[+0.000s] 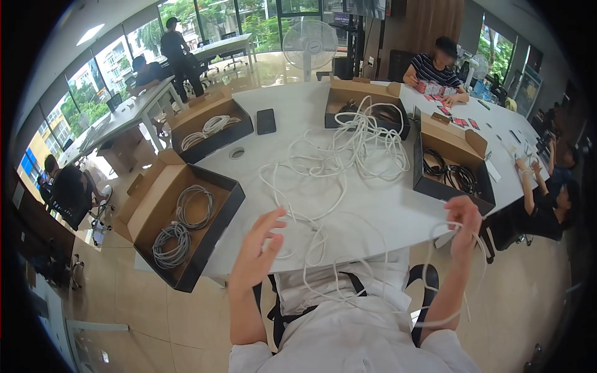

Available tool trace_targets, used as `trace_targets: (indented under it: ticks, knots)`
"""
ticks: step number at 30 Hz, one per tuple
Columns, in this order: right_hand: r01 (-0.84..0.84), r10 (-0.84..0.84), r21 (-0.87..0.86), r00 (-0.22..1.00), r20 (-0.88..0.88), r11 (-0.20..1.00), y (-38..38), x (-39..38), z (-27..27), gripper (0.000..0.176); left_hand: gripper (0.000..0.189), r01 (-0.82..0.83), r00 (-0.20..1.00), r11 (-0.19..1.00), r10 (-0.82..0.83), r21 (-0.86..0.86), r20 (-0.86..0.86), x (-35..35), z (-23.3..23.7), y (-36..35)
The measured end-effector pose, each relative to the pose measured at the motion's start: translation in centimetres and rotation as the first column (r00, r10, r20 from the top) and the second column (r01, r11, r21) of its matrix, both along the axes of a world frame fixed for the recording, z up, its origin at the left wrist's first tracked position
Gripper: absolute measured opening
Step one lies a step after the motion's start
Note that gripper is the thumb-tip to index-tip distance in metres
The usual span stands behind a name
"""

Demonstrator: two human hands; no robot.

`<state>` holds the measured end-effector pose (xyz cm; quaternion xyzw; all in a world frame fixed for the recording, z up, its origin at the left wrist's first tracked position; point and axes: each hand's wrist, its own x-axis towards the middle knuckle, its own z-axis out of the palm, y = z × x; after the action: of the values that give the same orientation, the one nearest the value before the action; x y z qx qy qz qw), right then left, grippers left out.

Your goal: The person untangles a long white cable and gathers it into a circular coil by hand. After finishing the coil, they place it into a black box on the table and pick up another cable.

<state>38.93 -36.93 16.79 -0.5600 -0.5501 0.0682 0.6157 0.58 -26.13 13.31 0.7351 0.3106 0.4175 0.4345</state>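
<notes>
My right hand (pixel 464 225) is raised over the table's right front edge, its fingers closed on a white cable (pixel 429 264). Loops of that cable hang around my right forearm and trail across my lap. My left hand (pixel 258 245) hovers over the front edge with thumb and fingers apart, holding nothing, close to loose white strands. Between my hands and the far box, a tangled heap of white cable (pixel 376 146) spreads over the tabletop. Some strands drape over the rim of the back box (pixel 373 90), where dark items lie partly hidden.
At the left, one open box (pixel 211 239) holds coiled grey cables (pixel 171 246); another box (pixel 221 138) holds white coils (pixel 216 124). The right box (pixel 457 194) contains black cables (pixel 461 178). A phone (pixel 266 121) lies near the back. A person (pixel 435 71) sits across the white table (pixel 273 99).
</notes>
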Motion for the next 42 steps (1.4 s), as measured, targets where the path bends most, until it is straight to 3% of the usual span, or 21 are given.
trace_targets:
  ticks: [2, 4, 6, 8, 12, 13, 16, 19, 23, 26, 30, 34, 36, 37, 41, 42]
  knots:
    - [-0.124, 0.126, 0.022, 0.976, -0.176, 0.992, 0.7, -2.4, 0.5, 0.059, 0.053, 0.090, 0.995, 0.996, -0.091, 0.026, 0.031, 1.8, 0.1, -0.8]
    - [-0.317, 0.328, 0.093, 0.928, -0.175, 0.944, 1.5, -3.8, 1.2, 0.053, 0.058, 0.149, 0.986, 0.989, -0.150, 0.019, 0.073, 4.2, 0.4, -1.9]
    - [-0.465, 0.483, 0.135, 0.821, -0.306, 0.875, 2.0, -5.1, 1.8, 0.047, 0.063, 0.303, 0.949, 0.950, -0.292, -0.078, 0.122, 6.1, -0.4, -2.3]
    - [-0.503, 0.515, 0.133, 0.778, -0.361, 0.854, 2.8, -6.2, 2.0, 0.045, 0.066, 0.441, 0.897, 0.875, -0.430, -0.201, 0.099, 8.0, -0.4, -2.9]
    - [-0.566, 0.553, 0.126, 0.693, -0.461, 0.815, 4.5, -6.8, 1.1, 0.040, 0.060, 0.618, 0.768, 0.731, -0.640, -0.290, 0.025, 10.8, -2.4, -3.5]
    - [-0.627, 0.604, 0.131, 0.640, -0.474, 0.768, 4.9, -6.4, 0.7, 0.034, 0.046, 0.655, 0.754, 0.713, -0.639, -0.251, 0.153, 11.4, -3.3, -3.4]
    - [-0.589, 0.578, 0.115, 0.705, -0.410, 0.800, 5.5, -6.8, 0.0, 0.032, 0.030, 0.544, 0.832, 0.661, -0.504, -0.517, 0.231, 10.8, -3.2, -3.3]
    - [-0.627, 0.595, -0.019, 0.749, -0.291, 0.779, 5.7, -5.7, -1.1, 0.036, 0.021, 0.536, 0.829, 0.791, -0.426, -0.295, 0.363, 9.8, -3.8, -2.4]
    - [-0.642, 0.512, -0.172, 0.721, -0.466, 0.747, 4.9, -3.9, -2.2, 0.039, 0.023, 0.376, 0.863, 0.882, -0.221, -0.285, 0.454, 8.7, -3.3, -1.8]
    - [-0.697, 0.522, -0.101, 0.617, -0.589, 0.710, 3.7, -3.0, -3.3, 0.044, 0.020, 0.249, 0.861, 0.936, -0.097, -0.247, 0.500, 8.5, -3.3, -1.1]
    - [-0.718, 0.628, 0.110, 0.511, -0.588, 0.687, 1.2, -3.3, -2.4, 0.069, 0.020, 0.153, 0.866, 0.955, -0.007, -0.252, 0.500, 8.8, -3.0, -1.5]
    - [-0.661, 0.638, 0.076, 0.679, -0.363, 0.747, -0.6, -6.8, -1.5, 0.085, 0.018, 0.041, 0.892, 0.989, 0.026, -0.139, 0.452, 10.4, -3.5, -2.2]
    - [-0.634, 0.611, -0.004, 0.747, -0.262, 0.773, -1.4, -9.1, -1.6, 0.092, 0.021, -0.108, 0.953, 0.989, 0.074, 0.103, 0.293, 11.3, -3.6, -2.5]
    - [-0.616, 0.614, 0.067, 0.759, -0.216, 0.785, -1.4, -10.0, -1.8, 0.070, 0.023, -0.167, 0.969, 0.959, 0.116, 0.231, 0.218, 11.7, -3.6, -2.6]
    - [-0.531, 0.448, -0.020, 0.734, -0.511, 0.847, -0.7, -10.5, -3.7, 0.034, 0.030, -0.253, 0.966, 0.872, 0.200, 0.420, 0.165, 12.3, -2.8, -3.9]
    - [-0.586, 0.458, -0.059, 0.688, -0.562, 0.808, -0.3, -10.0, -4.0, 0.034, 0.032, -0.246, 0.969, 0.830, 0.207, 0.501, 0.132, 12.4, -2.8, -3.8]
